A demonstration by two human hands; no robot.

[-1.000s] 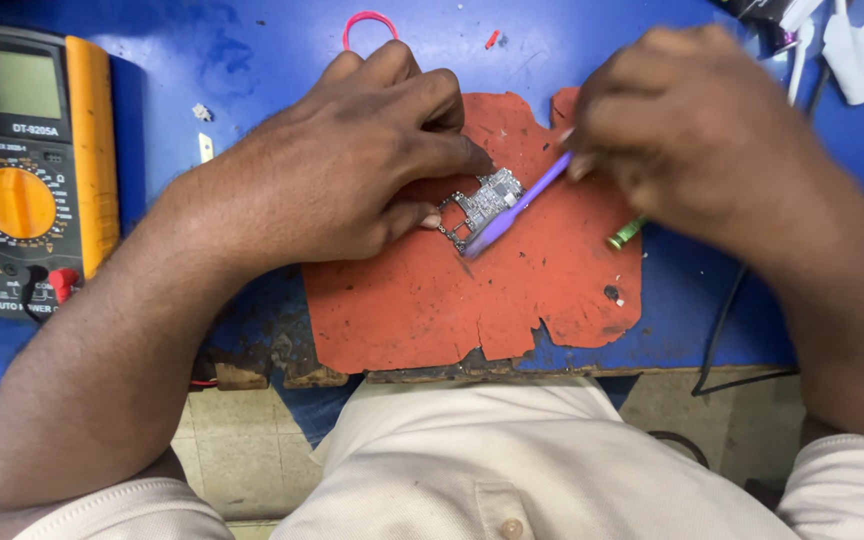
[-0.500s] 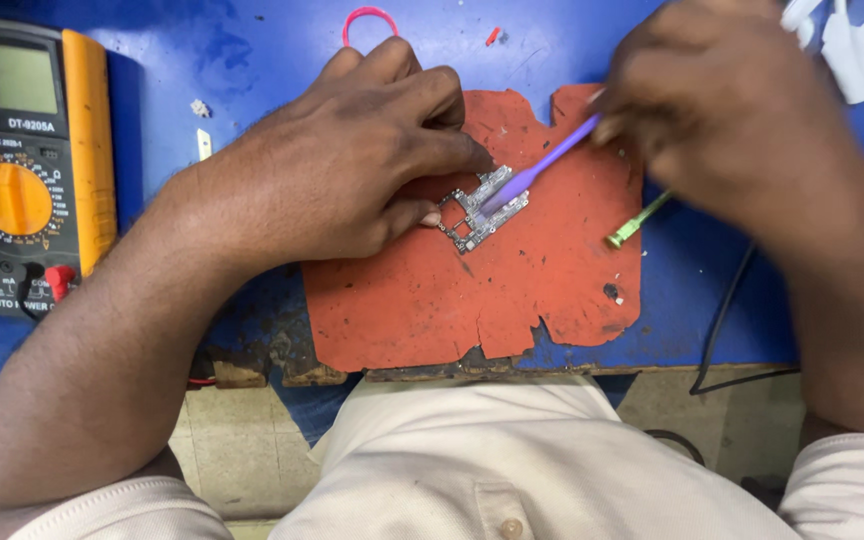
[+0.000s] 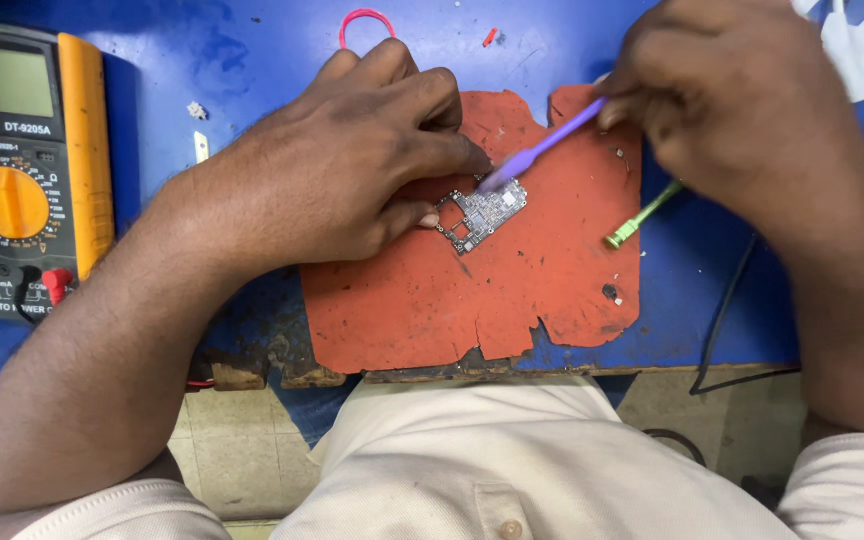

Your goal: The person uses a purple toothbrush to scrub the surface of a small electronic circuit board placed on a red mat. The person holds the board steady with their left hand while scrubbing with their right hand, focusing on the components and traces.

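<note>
The right hand [image 3: 742, 110], upper right of the frame, has its grip closed on a purple brush [image 3: 542, 145], the head meeting the upper edge of a small circuit board [image 3: 484, 213]. The left hand [image 3: 342, 170] pins that board with its fingertips, at the centre of a worn red mat [image 3: 512, 290] on the blue counter [image 3: 242, 50]. Brushing looks under way, the board not yet released. No container shows; a yellow multimeter [image 3: 22, 170] lies at far left.

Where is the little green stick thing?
In the head view, the green stick lies on the blue table at the right edge of the red mat, just below the right hand holding the purple brush.
</note>
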